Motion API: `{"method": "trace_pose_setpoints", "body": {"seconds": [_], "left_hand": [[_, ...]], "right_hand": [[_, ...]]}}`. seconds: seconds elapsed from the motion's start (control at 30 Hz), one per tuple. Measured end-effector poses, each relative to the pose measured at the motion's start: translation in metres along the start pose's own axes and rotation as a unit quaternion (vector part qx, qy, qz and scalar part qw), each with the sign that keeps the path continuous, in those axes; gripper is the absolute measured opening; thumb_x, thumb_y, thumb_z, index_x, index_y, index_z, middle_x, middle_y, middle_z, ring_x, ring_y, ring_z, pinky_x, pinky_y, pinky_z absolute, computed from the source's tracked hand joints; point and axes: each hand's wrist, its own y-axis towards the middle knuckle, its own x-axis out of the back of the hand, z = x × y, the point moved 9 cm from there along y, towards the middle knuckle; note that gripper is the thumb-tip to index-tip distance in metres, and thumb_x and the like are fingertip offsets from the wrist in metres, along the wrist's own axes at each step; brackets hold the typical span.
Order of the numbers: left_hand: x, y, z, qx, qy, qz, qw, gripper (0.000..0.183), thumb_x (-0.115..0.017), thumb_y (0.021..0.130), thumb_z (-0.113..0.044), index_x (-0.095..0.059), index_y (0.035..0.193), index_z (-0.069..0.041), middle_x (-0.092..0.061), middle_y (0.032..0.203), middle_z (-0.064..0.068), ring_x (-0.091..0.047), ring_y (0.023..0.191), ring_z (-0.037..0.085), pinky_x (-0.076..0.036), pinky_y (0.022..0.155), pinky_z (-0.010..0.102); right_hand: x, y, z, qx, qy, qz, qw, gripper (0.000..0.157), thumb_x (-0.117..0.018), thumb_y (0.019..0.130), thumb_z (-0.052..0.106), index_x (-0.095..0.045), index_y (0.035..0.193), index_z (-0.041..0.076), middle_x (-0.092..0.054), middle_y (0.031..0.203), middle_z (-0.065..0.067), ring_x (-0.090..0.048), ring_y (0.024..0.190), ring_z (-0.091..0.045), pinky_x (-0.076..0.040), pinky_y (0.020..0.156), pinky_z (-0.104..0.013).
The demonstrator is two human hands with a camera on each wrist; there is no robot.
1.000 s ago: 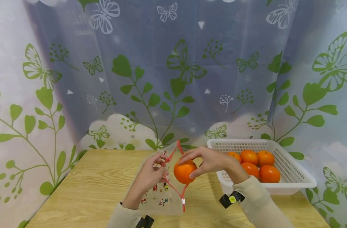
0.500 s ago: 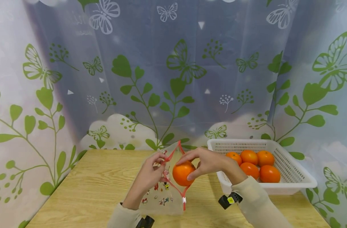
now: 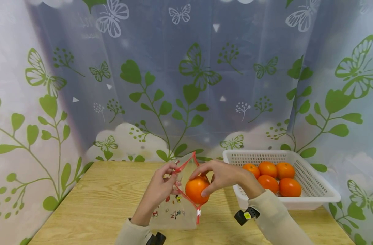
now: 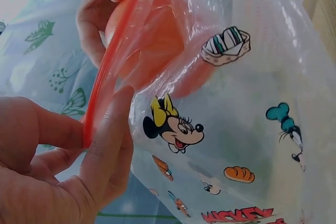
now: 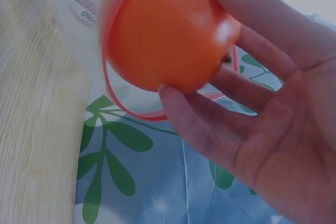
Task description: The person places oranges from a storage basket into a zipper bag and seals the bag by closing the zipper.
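Note:
My left hand (image 3: 161,183) pinches one red-trimmed lip of a clear zip bag (image 4: 231,129) printed with cartoon figures. The bag's mouth gapes to the right, and a white slider (image 3: 198,212) sits at its near end. In my right hand (image 3: 224,175) is a glossy orange persimmon (image 3: 196,190), held between thumb and fingers with its dark calyx partly hidden. Seen from the right wrist, the persimmon (image 5: 168,35) is within the loop of red trim. From the left wrist, part of the fruit (image 4: 157,40) shows through the clear plastic.
A white perforated basket (image 3: 322,194) stands on the right of the wooden table (image 3: 106,194), with several more persimmons (image 3: 290,187) inside. Behind the table hangs a printed curtain (image 3: 161,109) with leaves and butterflies.
My right hand has brought the persimmon slightly left and down, deeper into the bag's mouth. My left hand keeps its pinch on the lip, almost in place.

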Motion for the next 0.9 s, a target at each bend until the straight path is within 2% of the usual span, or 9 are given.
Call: {"method": "trace_pose_setpoints", "body": {"seconds": [0.17, 0.37, 0.5, 0.63, 0.9], "left_hand": [[0.002, 0.000, -0.001, 0.005, -0.008, -0.010, 0.9999, 0.014, -0.054, 0.107, -0.008, -0.061, 0.118, -0.005, -0.053, 0.118, 0.022, -0.065, 0.075, 0.020, -0.065, 0.064, 0.034], [0.005, -0.002, -0.005, 0.004, -0.017, -0.019, 0.9997, 0.015, -0.051, 0.108, -0.007, -0.062, 0.118, -0.006, -0.053, 0.117, 0.020, -0.064, 0.075, 0.017, -0.064, 0.064, 0.035], [0.009, -0.003, -0.009, 0.002, -0.016, -0.029, 0.9994, 0.016, -0.050, 0.108, -0.007, -0.061, 0.120, -0.005, -0.054, 0.117, 0.020, -0.066, 0.078, 0.019, -0.065, 0.068, 0.040], [0.015, -0.006, -0.014, 0.000, -0.021, -0.043, 0.9988, 0.016, -0.050, 0.109, -0.009, -0.061, 0.120, -0.005, -0.055, 0.118, 0.019, -0.068, 0.084, 0.020, -0.065, 0.069, 0.037], [0.026, -0.008, -0.023, -0.005, -0.021, -0.070, 0.9973, 0.019, -0.047, 0.110, -0.009, -0.060, 0.123, -0.005, -0.055, 0.123, 0.019, -0.066, 0.082, 0.019, -0.066, 0.070, 0.034]], "right_hand": [[0.005, -0.001, -0.002, -0.002, -0.011, -0.017, 1.000, 0.043, -0.082, 0.089, 0.018, -0.070, 0.129, 0.010, -0.071, 0.130, -0.010, -0.070, 0.112, -0.028, -0.063, 0.081, -0.028], [0.014, -0.006, -0.002, 0.007, -0.011, -0.046, 0.999, 0.035, -0.080, 0.090, 0.016, -0.072, 0.124, 0.012, -0.073, 0.122, -0.010, -0.072, 0.108, -0.026, -0.064, 0.080, -0.029], [0.020, -0.010, -0.005, 0.004, 0.000, -0.059, 0.998, 0.034, -0.079, 0.091, 0.016, -0.073, 0.124, 0.012, -0.073, 0.122, -0.012, -0.071, 0.110, -0.033, -0.064, 0.081, -0.031], [0.027, -0.015, -0.008, -0.005, 0.006, -0.071, 0.997, 0.033, -0.080, 0.091, 0.016, -0.074, 0.123, 0.012, -0.073, 0.123, -0.013, -0.070, 0.110, -0.035, -0.063, 0.082, -0.027], [0.040, -0.024, -0.016, -0.022, -0.018, -0.087, 0.996, 0.035, -0.079, 0.092, 0.019, -0.072, 0.125, 0.009, -0.072, 0.125, -0.013, -0.070, 0.110, -0.030, -0.062, 0.083, -0.027]]}}
